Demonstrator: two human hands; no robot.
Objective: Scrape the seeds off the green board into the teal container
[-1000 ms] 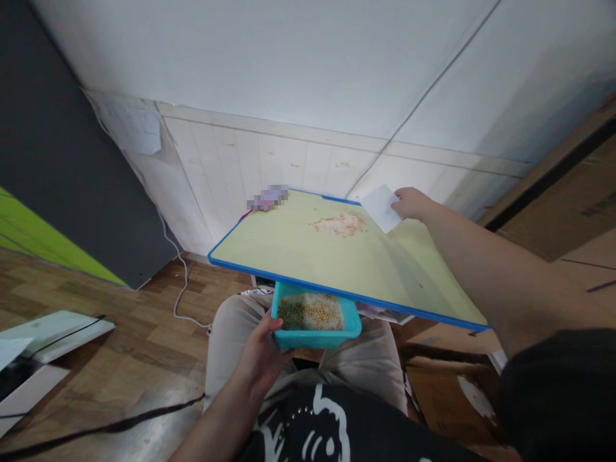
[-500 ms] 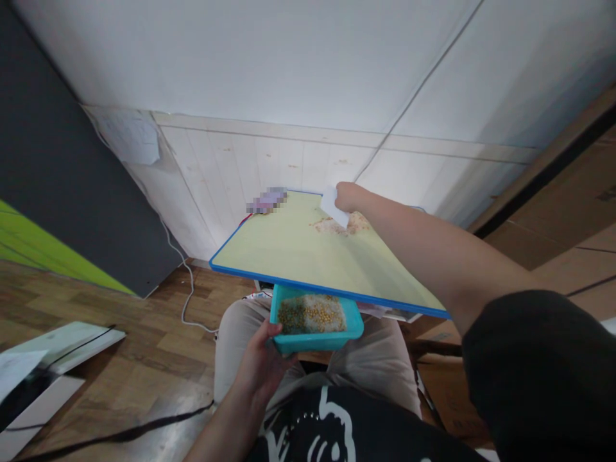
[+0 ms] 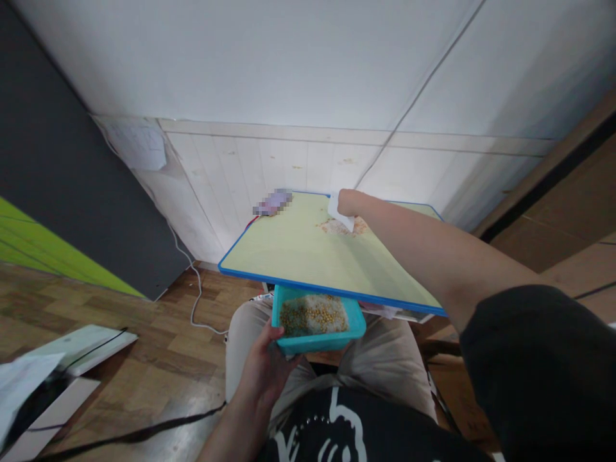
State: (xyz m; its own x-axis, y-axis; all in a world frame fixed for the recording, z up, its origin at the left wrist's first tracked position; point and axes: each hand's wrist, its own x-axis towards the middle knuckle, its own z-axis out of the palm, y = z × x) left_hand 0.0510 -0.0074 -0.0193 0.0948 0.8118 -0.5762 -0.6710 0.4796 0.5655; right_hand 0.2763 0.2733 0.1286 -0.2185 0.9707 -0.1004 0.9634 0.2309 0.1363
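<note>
My left hand (image 3: 267, 366) grips a teal tray (image 3: 317, 339) of mixed grains, yellow, green and white, held just under the near edge of a pale green table (image 3: 289, 247) with a blue rim. My right hand (image 3: 350, 202) reaches across the table and pinches a white card (image 3: 339, 215). The card's lower edge rests against a small pile of pinkish grains (image 3: 344, 226) near the far side of the tabletop.
A blurred purple object (image 3: 273, 202) lies at the table's far left corner. White wall panels stand behind. A white cable (image 3: 195, 292) trails down to the wooden floor. A flat white device (image 3: 72, 346) and a black cable lie at the left. Cardboard boxes are at the right.
My right hand has carried the white card from the table's right edge leftward to the grain pile. The tray in my left hand has stayed under the table edge.
</note>
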